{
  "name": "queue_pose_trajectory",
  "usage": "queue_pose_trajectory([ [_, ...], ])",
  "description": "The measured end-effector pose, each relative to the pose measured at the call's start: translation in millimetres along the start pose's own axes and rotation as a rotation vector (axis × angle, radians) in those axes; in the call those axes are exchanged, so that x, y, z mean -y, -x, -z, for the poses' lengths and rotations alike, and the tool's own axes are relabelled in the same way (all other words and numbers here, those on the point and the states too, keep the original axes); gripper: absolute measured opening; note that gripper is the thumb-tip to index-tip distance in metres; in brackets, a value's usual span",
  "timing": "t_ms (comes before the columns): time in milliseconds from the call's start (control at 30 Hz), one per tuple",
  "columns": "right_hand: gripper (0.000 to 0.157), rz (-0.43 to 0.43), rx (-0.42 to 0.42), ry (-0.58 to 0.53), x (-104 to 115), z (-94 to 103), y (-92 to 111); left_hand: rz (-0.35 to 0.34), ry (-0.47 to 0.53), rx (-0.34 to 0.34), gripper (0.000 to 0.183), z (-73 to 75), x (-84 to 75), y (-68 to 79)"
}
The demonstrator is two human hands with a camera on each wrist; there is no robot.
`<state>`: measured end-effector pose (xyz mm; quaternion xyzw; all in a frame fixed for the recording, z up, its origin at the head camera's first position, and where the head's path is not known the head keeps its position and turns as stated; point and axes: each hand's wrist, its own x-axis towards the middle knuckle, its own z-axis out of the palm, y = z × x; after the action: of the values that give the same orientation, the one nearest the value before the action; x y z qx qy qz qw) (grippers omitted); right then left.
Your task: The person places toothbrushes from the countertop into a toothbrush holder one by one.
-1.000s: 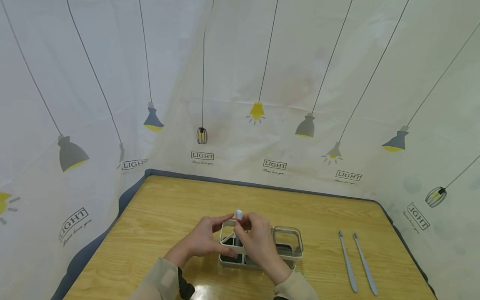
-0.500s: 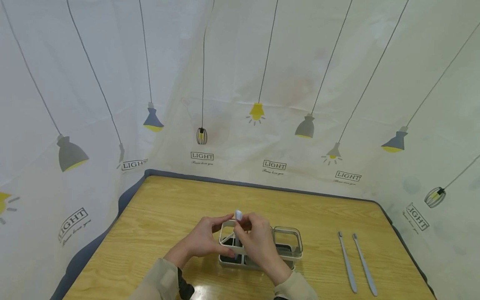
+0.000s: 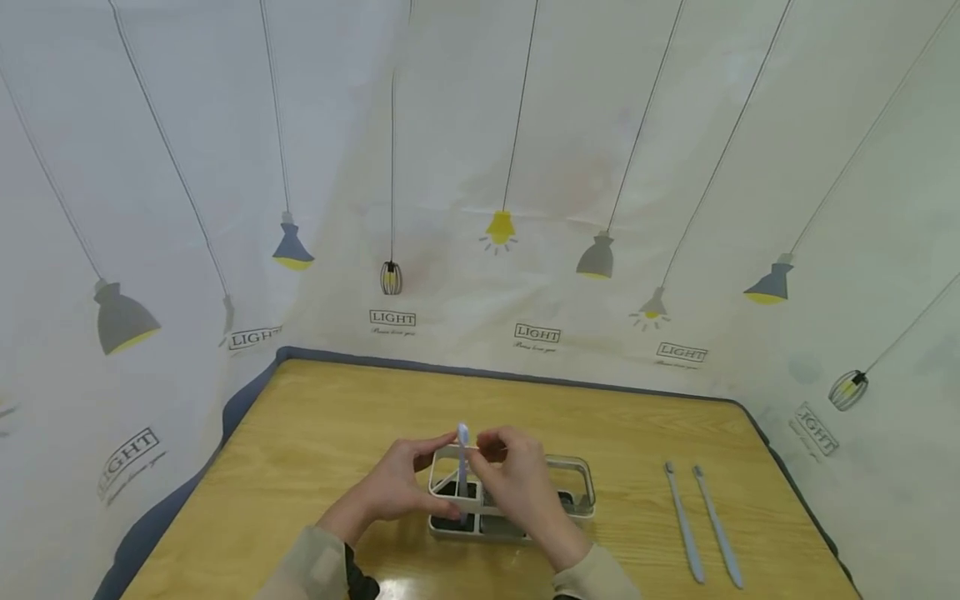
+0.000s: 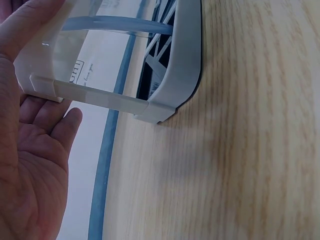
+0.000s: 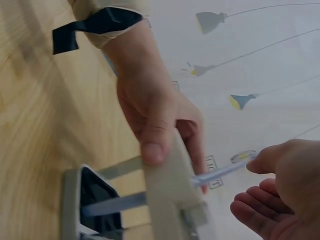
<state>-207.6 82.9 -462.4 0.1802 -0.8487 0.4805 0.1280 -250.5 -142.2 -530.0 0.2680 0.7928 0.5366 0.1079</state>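
A toothbrush holder (image 3: 467, 534) with a pale two-tier frame and dark compartments stands on the table. My left hand (image 3: 397, 483) grips the left end of its upper frame, thumb in front and fingers behind; the left wrist view shows the same hold. A light blue toothbrush (image 3: 462, 475) stands in the leftmost compartment, passing up through the upper frame, head on top. My right hand (image 3: 517, 479) is just right of the brush head. In the right wrist view, the right hand's (image 5: 295, 190) fingers are loosely bent beside the brush head, seemingly not gripping it.
Two more toothbrushes, a left one (image 3: 686, 525) and a right one (image 3: 718, 529), lie side by side on the wooden table (image 3: 337, 408) to the right. A pale sheet (image 3: 450, 167) printed with lamps surrounds the table's back and sides.
My right fingers have come off the toothbrush and moved slightly right, so more of its shaft shows. The left hand keeps its grip on the holder. The head view has shifted slightly.
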Motion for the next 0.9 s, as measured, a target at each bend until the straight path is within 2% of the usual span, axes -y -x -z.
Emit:
queue_pose_trajectory([
  [167, 0.011, -0.007, -0.059, 0.055, 0, 25.6, -4, 0.004, 0.001, -0.004, 0.107, 0.4, 1.4, 5.4],
  [367, 0.014, -0.053, -0.141, 0.138, -8, 74.5, -20, 0.033, 0.001, -0.003, 0.108, 0.0, 3.2, 9.9],
  [533, 0.017, -0.115, -0.197, 0.261, -35, 122.4, -32, 0.029, -0.006, -0.007, 0.107, -1.4, 4.0, 8.1],
  [667, 0.021, -0.188, -0.211, 0.36, -65, 157.7, -32, 0.029, 0.0, -0.004, 0.107, -2.4, 3.1, 5.5],
  [767, 0.024, -0.27, -0.189, 0.407, -85, 179.2, -29, 0.028, -0.01, -0.011, 0.108, -2.7, 0.9, 3.9],
  [900, 0.028, -0.383, -0.119, 0.427, -112, 200.7, -25, 0.019, -0.016, -0.014, 0.108, -3.1, -2.6, 1.3],
])
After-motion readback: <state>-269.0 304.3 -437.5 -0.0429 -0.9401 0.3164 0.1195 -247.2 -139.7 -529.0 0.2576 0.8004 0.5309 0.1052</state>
